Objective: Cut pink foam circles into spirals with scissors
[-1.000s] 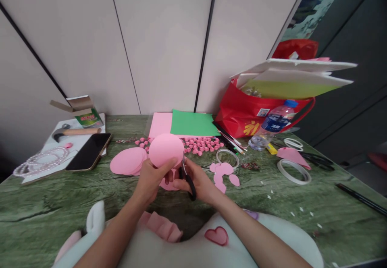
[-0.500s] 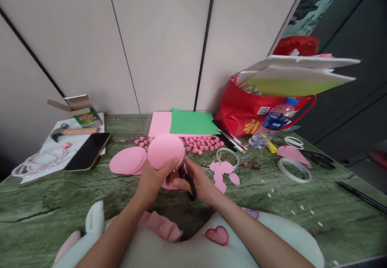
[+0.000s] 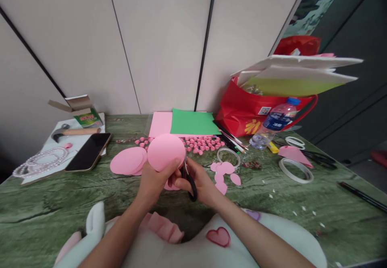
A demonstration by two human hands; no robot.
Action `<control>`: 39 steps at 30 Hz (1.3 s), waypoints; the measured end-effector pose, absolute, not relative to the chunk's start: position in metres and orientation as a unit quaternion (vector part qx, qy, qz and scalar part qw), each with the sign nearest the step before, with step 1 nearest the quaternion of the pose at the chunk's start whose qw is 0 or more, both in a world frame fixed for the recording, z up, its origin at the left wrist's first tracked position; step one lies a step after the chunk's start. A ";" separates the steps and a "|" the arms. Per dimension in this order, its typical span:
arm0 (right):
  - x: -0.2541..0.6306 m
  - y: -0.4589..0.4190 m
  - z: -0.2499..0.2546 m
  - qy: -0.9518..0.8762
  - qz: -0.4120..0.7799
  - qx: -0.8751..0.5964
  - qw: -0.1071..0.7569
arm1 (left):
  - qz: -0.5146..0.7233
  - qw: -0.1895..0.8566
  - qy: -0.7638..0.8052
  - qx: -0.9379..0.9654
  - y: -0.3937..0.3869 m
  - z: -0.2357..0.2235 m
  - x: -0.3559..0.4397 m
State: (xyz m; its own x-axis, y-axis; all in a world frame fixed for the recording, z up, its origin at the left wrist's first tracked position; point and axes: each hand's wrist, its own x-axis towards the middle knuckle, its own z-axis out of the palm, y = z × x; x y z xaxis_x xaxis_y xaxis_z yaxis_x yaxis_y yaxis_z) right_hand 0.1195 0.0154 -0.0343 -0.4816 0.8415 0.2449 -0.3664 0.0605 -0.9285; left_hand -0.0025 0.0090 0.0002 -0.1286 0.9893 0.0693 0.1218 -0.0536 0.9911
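Note:
My left hand [image 3: 154, 181] pinches a round pink paper disc [image 3: 165, 151] by its lower edge and holds it upright above the green table [image 3: 54, 195]. My right hand [image 3: 198, 179] grips black-handled scissors [image 3: 190, 181], whose blades meet the disc's right edge. A stack of pink discs [image 3: 128, 161] lies just left of my hands. Small pink petal-shaped cutouts [image 3: 223, 173] lie to the right. A pink scrap shows under my hands.
Pink and green paper sheets [image 3: 187, 123] lie at the back with small pink paper beads [image 3: 202, 144]. A phone [image 3: 89, 151], hammer [image 3: 75, 131], pearl strings [image 3: 42, 159] and small box sit left. Tape rolls [image 3: 294, 170], a bottle [image 3: 273, 123], red bag [image 3: 250, 111] and pens lie right.
Both hands keep their hold; the disc and scissors have barely shifted. The view moved very slightly.

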 end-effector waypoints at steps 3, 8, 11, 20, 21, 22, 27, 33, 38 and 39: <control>0.119 0.015 -0.034 -0.556 0.651 -0.218 0.469 | 0.518 0.417 0.546 0.509 0.008 0.003 -0.001; 0.118 0.013 -0.032 -0.544 0.651 -0.227 0.478 | 0.524 0.416 0.550 0.499 0.006 0.003 0.000; 0.118 0.013 -0.032 -0.545 0.641 -0.243 0.482 | 0.527 0.419 0.551 0.493 0.006 0.003 0.000; 0.117 0.014 -0.034 -0.528 0.650 -0.232 0.495 | 0.533 0.429 0.546 0.483 0.006 0.002 0.001; 0.117 0.014 -0.034 -0.525 0.650 -0.231 0.498 | 0.534 0.430 0.546 0.481 0.006 0.002 0.001; 0.117 0.014 -0.034 -0.524 0.650 -0.233 0.499 | 0.535 0.430 0.545 0.480 0.006 0.002 0.001; 0.116 0.013 -0.031 -0.522 0.648 -0.254 0.492 | 0.537 0.440 0.535 0.481 0.006 0.003 0.001; 0.116 0.013 -0.031 -0.516 0.650 -0.269 0.489 | 0.541 0.441 0.545 0.465 0.005 0.006 0.003; 0.117 0.013 -0.034 -0.511 0.656 -0.267 0.487 | 0.538 0.454 0.539 0.462 0.006 0.004 0.002; 0.117 0.013 -0.034 -0.510 0.656 -0.269 0.487 | 0.536 0.457 0.535 0.465 0.006 0.003 0.002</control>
State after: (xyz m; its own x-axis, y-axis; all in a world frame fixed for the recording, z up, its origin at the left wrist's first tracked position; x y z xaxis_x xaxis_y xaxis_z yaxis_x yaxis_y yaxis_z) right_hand 0.1167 0.0133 -0.0337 -0.3803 0.9135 0.1445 -0.3642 -0.0043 -0.9313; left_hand 0.0022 0.0063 0.0031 -0.1483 0.9889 0.0098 0.0074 -0.0088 0.9999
